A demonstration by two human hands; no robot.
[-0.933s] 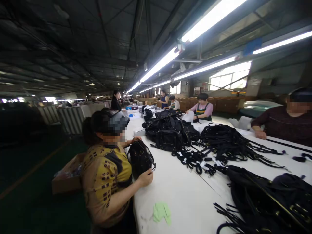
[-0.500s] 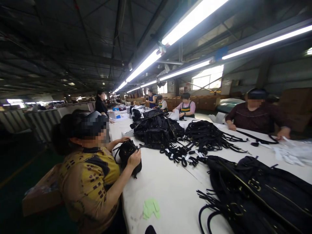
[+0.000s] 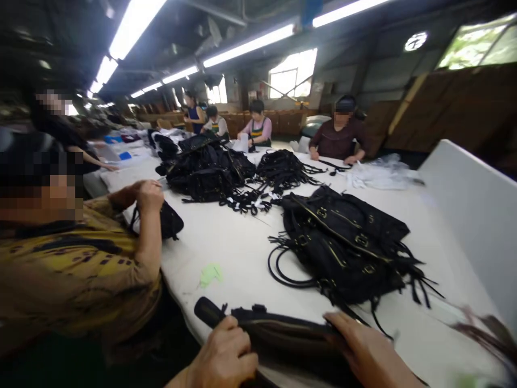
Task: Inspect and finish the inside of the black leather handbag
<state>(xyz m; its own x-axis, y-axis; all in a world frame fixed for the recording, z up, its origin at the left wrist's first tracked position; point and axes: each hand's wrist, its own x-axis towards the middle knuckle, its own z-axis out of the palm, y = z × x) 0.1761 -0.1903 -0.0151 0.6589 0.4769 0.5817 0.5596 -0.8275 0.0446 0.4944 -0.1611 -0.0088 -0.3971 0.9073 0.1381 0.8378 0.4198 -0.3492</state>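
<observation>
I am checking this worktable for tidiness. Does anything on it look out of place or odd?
One thing stands out: a small crumpled light-green scrap lies alone on the long white table, between the person's left hand holding a black leather bag and the pile of black buckled bags. Everything else there is black or white.

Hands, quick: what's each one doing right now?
Left hand: closed around the black bag at its rolled end.
Right hand: laid flat on the same bag, fingers open.

Black bag (image 3: 283, 334) flat at near table edge, long, dark.
</observation>
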